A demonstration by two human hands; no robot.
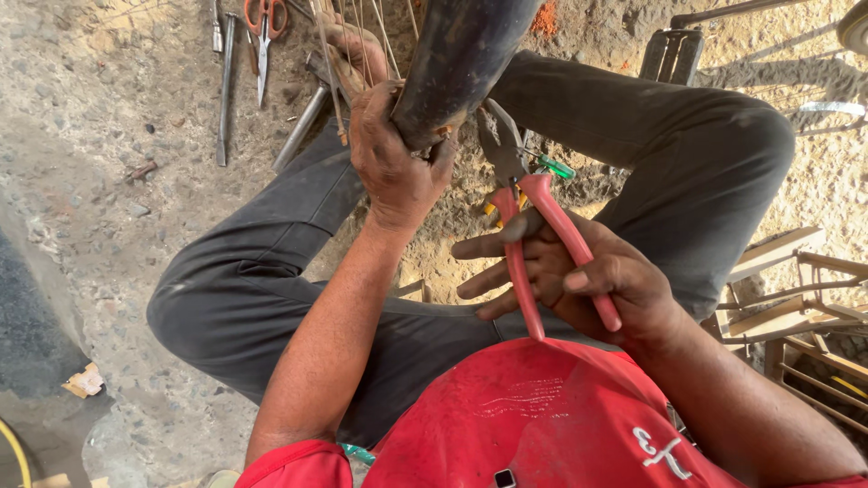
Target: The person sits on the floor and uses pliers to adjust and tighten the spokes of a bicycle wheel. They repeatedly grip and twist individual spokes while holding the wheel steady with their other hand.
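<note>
While left hand (395,167) grips tyre (457,59) | pliers (524,226) in right hand (579,276)

Rough sandy concrete ground (81,136), hard sunlight. Scissors (263,27) and metal rods (224,90) lie top left (wooden frames (796,298) right).

head cam | looks steeply down | close over hands and lap | single view

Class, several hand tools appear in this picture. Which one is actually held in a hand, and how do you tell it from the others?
The red-handled pliers, gripped by the right hand. The orange-handled scissors and the metal rods lie untouched on the sandy ground.
</note>
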